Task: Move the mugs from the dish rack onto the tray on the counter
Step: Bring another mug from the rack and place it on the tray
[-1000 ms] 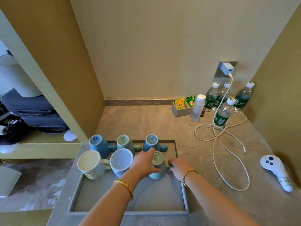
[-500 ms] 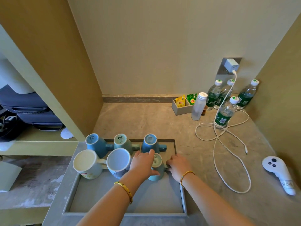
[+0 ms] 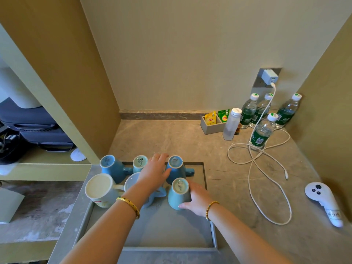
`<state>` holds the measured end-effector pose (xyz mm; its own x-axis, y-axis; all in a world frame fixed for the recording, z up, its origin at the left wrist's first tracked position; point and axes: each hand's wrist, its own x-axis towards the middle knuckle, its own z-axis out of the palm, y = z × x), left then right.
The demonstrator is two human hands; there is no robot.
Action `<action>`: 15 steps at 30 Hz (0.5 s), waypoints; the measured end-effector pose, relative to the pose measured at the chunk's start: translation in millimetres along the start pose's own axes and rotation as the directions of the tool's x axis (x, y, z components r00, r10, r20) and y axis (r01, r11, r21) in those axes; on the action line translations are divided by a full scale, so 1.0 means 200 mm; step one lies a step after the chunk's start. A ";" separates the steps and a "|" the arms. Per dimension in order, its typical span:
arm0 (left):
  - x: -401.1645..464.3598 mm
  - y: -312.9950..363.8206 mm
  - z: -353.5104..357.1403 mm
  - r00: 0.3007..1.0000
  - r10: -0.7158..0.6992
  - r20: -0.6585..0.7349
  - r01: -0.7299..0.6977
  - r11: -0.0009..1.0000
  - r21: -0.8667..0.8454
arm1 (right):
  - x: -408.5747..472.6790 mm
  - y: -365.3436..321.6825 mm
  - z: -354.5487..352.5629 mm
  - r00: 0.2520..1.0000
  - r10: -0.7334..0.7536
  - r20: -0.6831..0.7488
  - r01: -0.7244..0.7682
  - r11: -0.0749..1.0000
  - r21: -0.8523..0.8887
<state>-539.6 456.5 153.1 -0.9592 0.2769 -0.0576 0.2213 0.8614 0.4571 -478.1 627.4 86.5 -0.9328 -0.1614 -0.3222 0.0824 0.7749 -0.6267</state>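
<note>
Since the earlier frame the left hand (image 3: pixel 155 173) has left the teal mug (image 3: pixel 179 193) and reached past it, fingers straight, between two back-row mugs; the right hand (image 3: pixel 196 199) now grips the teal mug alone, upside down in the tray (image 3: pixel 214 237). Judged: lift straight, clear of the blue mug (image 3: pixel 176 169) just beyond the grip.

Legible markings: mug bases, tea sachets, controller.

IKEA stamp on the upturned bases of four mugs: blue mug (image 3: pixel 111 166), pale mug (image 3: pixel 140 162), rear blue mug (image 3: pixel 176 167), front teal mug (image 3: pixel 179 193); the finer print beneath is too small to read. Lipton logo on yellow sachet (image 3: pixel 210 118) and green sachet (image 3: pixel 224 116). Handwritten "HCH" on white controller (image 3: pixel 323 201). Bottle labels (image 3: pixel 258 139) illegible.
</note>
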 end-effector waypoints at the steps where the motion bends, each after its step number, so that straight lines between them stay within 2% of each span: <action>1: 0.02 0.01 -0.01 1.000 0.010 0.019 -0.010 0.999 0.051 | 0.00 0.00 0.01 1.000 0.011 -0.011 -0.011 0.999 0.032; 5: 0.11 0.05 0.01 0.964 0.044 0.262 -0.082 0.987 0.138 | 0.00 -0.01 0.04 0.999 0.019 -0.041 -0.014 0.991 0.135; 7: 0.14 0.06 0.03 0.940 0.050 0.338 -0.107 0.982 0.154 | 0.00 -0.01 0.05 0.998 0.015 -0.057 -0.004 0.984 0.178; 11: 0.17 0.05 0.06 0.961 0.035 0.275 -0.066 0.992 0.104 | 0.00 0.00 0.06 0.998 -0.001 -0.066 0.016 0.975 0.221; 15: 0.19 0.03 0.07 0.951 0.044 0.307 -0.051 0.999 0.014 | 0.00 0.00 0.06 0.998 0.004 -0.067 0.012 0.973 0.231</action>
<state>-572.2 478.4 140.9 -0.8477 0.4323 -0.3075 0.2725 0.8521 0.4469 -472.8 620.3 77.6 -0.9540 -0.1170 -0.2762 0.1501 0.6110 -0.7772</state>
